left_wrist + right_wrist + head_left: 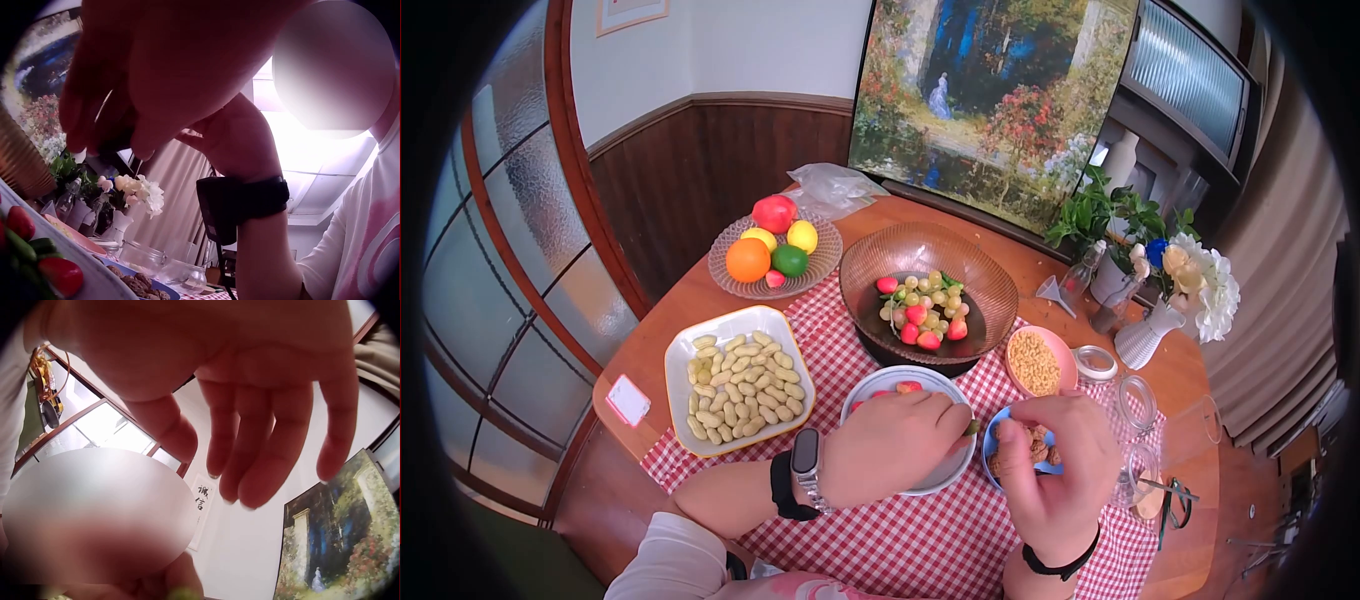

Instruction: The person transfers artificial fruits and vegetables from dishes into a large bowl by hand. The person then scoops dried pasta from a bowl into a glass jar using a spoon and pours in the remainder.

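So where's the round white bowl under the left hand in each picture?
Head: the round white bowl is just below the middle, partly covered by the left hand.
Left wrist: the round white bowl is cut off in the bottom left corner.
Right wrist: not in it.
Shared landmark: the big painting, upper right of middle in head, upper left in left wrist, lower right in right wrist.

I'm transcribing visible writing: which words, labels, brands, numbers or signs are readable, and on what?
"诚信": white wall hanging; smaller marks below unreadable.
Red-edged white card: any print too small to read.
Framed sheet: red mark unreadable.
Watch: no readable digits.
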